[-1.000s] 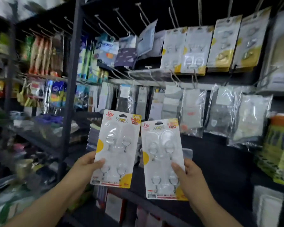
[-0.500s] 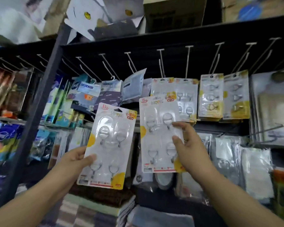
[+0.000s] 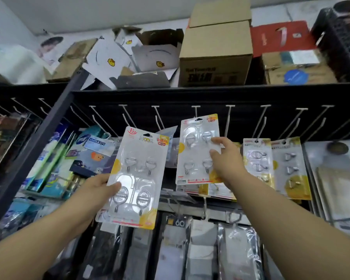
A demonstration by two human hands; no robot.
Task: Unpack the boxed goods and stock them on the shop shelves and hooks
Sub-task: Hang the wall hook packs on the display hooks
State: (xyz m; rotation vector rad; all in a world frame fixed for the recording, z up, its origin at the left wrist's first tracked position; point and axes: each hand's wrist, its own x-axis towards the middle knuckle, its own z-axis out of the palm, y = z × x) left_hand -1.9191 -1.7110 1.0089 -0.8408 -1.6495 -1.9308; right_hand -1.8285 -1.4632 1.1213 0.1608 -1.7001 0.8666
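Two blister-carded hook packs are in hand before the peg rack. The right hand [image 3: 225,162] pinches the right pack [image 3: 197,150] at its right edge, thumb on the face, and holds it raised with its hang hole near the white peg [image 3: 195,116] above; whether the hole is on the peg cannot be told. The left hand [image 3: 98,187] grips the left pack [image 3: 135,178] at its lower left edge, thumb across the blister, held lower and clear of the pegs. Judged light, flat and fairly stiff, though the card would bend under pressure and the glossy blister is slippery. Best held by the card margin, leaving the hang hole free. Similar carded packs [image 3: 257,158] hang just to the right.
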